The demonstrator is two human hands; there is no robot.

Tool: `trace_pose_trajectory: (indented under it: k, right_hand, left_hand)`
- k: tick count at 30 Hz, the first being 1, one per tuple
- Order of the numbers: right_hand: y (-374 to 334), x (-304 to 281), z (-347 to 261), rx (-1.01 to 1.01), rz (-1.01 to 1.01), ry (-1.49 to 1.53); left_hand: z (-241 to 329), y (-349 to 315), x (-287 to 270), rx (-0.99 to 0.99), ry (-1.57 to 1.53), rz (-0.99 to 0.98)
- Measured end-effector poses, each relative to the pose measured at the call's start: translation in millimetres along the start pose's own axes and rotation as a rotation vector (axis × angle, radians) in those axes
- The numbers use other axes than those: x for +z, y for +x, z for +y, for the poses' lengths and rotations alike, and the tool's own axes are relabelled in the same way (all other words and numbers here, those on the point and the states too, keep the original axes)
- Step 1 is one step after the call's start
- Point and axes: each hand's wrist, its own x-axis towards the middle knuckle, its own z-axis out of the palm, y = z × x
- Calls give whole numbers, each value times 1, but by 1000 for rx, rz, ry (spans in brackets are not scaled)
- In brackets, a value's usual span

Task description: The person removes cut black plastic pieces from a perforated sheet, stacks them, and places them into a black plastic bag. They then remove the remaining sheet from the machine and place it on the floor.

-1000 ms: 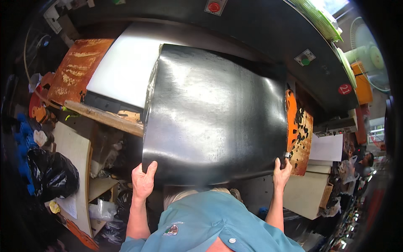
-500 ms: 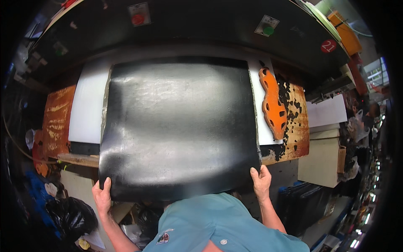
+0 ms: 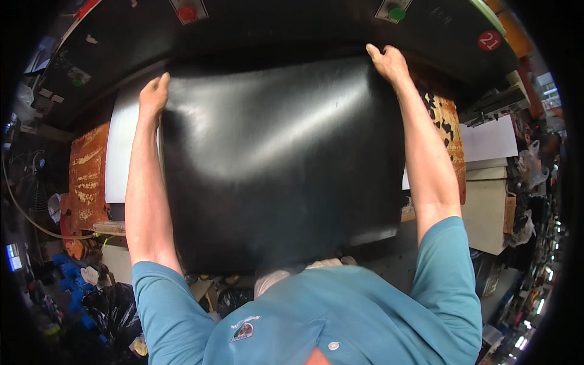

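Note:
A large, glossy black sheet (image 3: 280, 176), flexible and rubber-like, spans the middle of the view. My left hand (image 3: 154, 94) is closed on its far left corner, thumb up. At the far right corner my right hand (image 3: 389, 64) pinches the sheet, raised a little higher than the left. The sheet sags between them, its near edge hanging close to my body. Beneath it lies a white board (image 3: 121, 158), visible at the left. My right arm and the sheet cover the place where an orange, wavy-edged plate lay.
A dark machine beam with a red button (image 3: 187, 12) and a green button (image 3: 397, 13) crosses the far side. Worn brown table surface (image 3: 88, 173) shows at both sides, with black scraps (image 3: 447, 128) at right. A black plastic bag (image 3: 112, 310) sits lower left.
Both hands have gone from the sheet's near corners to its far corners, arms now stretched forward. The sheet has shifted slightly right and its far edge is lifted. The orange plate is now hidden.

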Motion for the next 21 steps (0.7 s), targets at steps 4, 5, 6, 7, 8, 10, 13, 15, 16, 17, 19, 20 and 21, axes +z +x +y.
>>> trace_pose_trajectory:
  k: [4,5,6,7,8,10,13,15,16,17,19,20,21]
  right_hand:
    - [-100,-9,25,-129,-53,346]
    - [-146,-16,39,-163,-75,383]
    - [-189,-24,52,-195,-79,301]
    - [-222,-31,61,-244,16,280]
    - [-249,-39,67,-227,76,244]
    - [-284,-52,74,-150,72,90]
    - [-300,-63,72,-47,76,-4]
    - [-298,-64,71,178,-15,124]
    - [-297,-65,72,367,-72,169]
    - [-294,-62,73,378,-89,233]
    - [-289,-58,74,250,-36,323]
    - [-285,-54,74,152,6,359]
    - [-279,-50,72,137,50,306]
  left_hand:
    - [-26,-80,-31,-11,423,-35]
    - [-29,-116,-47,-38,443,-30]
    - [-28,-153,-61,-137,355,-61]
    - [-25,-187,-71,-150,351,-55]
    - [-19,-213,-82,-158,420,-75]
    - [-5,-247,-86,-281,350,-90]
    - [11,-253,-71,-282,263,-77]
    - [15,-242,-61,-241,47,-102]
    - [15,-237,-58,-232,-12,-86]
    - [13,-232,-55,-131,51,-12]
    - [6,-215,-58,-8,36,-100]
    - [1,-204,-58,-6,-90,-144]
    - [-3,-191,-58,-56,-56,-148]
